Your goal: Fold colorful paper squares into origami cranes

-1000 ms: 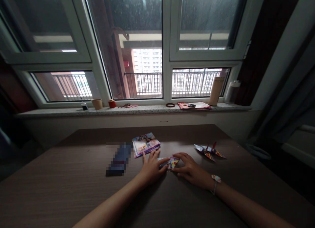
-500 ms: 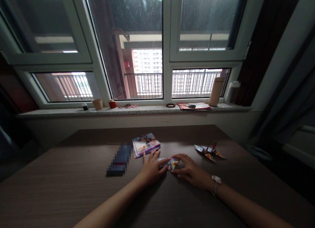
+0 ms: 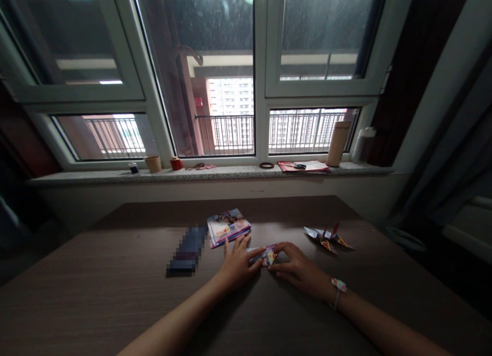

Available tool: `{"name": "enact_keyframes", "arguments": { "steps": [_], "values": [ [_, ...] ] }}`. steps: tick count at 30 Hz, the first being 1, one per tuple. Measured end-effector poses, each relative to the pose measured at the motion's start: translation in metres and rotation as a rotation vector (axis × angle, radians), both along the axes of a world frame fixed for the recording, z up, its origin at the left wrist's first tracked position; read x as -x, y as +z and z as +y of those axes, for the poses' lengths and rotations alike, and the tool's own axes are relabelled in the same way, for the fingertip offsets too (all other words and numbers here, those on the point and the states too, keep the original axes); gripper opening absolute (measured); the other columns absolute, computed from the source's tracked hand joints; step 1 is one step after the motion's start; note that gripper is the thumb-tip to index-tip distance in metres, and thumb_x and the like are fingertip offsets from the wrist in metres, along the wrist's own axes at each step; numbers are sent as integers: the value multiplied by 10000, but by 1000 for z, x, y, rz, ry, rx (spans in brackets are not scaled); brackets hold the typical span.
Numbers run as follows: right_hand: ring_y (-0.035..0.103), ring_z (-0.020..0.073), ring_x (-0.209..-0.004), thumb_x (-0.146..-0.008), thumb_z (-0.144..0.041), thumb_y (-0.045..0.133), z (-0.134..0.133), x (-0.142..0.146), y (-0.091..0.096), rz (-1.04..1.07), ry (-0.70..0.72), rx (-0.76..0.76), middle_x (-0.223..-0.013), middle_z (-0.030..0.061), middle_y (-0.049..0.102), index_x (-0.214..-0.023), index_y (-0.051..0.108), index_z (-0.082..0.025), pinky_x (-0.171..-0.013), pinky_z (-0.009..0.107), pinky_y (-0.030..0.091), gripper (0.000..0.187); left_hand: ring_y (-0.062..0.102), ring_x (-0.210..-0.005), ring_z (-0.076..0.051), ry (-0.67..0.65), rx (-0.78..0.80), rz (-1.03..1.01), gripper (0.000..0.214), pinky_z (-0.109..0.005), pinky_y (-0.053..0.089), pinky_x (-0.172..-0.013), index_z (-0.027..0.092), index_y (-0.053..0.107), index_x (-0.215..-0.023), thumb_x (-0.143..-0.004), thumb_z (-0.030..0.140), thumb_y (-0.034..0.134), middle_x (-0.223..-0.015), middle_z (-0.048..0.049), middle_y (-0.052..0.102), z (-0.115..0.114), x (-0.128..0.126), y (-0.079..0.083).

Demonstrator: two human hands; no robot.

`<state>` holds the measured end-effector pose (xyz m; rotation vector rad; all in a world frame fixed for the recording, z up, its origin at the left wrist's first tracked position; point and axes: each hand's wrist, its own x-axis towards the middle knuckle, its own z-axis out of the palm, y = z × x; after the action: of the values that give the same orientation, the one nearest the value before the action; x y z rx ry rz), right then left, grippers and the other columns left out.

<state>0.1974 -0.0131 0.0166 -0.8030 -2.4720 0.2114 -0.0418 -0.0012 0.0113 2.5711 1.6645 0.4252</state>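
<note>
Lying flat on the table (image 3: 96,299), between the two hands, is a small piece of folded paper (image 3: 270,257). It is printed in several colours: a yellow and red part shows near the right hand (image 3: 298,268), and a paler, whitish part shows between the thumb and the index finger of the left hand (image 3: 236,261). Some of it is covered by fingers, so its full outline cannot be told. Its long axis seems to run sideways, from the left hand towards the right hand, with the yellow and red part at the right hand's end.

The left hand is open, palm down, with its fingers spread; its index finger and thumb rest on the paper. The right hand is half curled, with the index finger at the far edge of the paper and the thumb at the near edge; I cannot tell if it pinches or only presses. A bracelet (image 3: 339,285) is worn on the right wrist.

Just beyond the left fingertips there is a stack of printed sheets (image 3: 229,225); whether they touch is not clear. To the left of the left hand, apart from it, lies a dark, pixelated object (image 3: 187,253). Beyond the right hand and to its right stand two paper cranes (image 3: 329,246), close together. Farther away, past both hands, a stone sill (image 3: 238,173) carries a paper cup (image 3: 153,165) and a tan bottle (image 3: 338,145).
</note>
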Motion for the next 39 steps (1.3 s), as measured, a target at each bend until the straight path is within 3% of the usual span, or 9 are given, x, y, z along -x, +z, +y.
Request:
{"name": "enact_keyframes", "arguments": {
  "steps": [8,15,26,39],
  "values": [
    [489,233,-1166,-917,-294,557,1,1,-1,36,-89,-35,-1221,73,549,-1119,677,-327,-1002,442,412,237,306,-1383,-319,-3,-32,-6,384,-701,67,-1080,479,538,-1285,-902,497,532,-1476,-62,414,2,0,-3],
    [477,245,-1188,-901,-284,582,1,-1,-2,-48,-69,-69,-1234,49,547,-1147,653,-398,-1079,556,288,280,295,-1385,-350,-3,22,-2,440,-724,27,-1065,487,532,-1289,-866,606,520,-1486,-57,407,1,0,4],
    [511,226,-1089,-895,-353,590,1,4,0,-17,-226,-53,-1116,48,590,-1004,726,-377,-1001,436,376,177,288,-1389,-356,18,45,-2,454,-722,13,-1060,490,547,-1273,-844,639,525,-1488,-66,408,2,-1,5],
    [509,231,-1064,-869,-316,616,12,-3,-2,-36,-441,-50,-1074,48,572,-1049,718,-399,-991,418,371,223,292,-1389,-352,13,69,1,457,-729,15,-1055,495,548,-1268,-835,640,537,-1496,-62,399,3,0,7]
  ]
}}
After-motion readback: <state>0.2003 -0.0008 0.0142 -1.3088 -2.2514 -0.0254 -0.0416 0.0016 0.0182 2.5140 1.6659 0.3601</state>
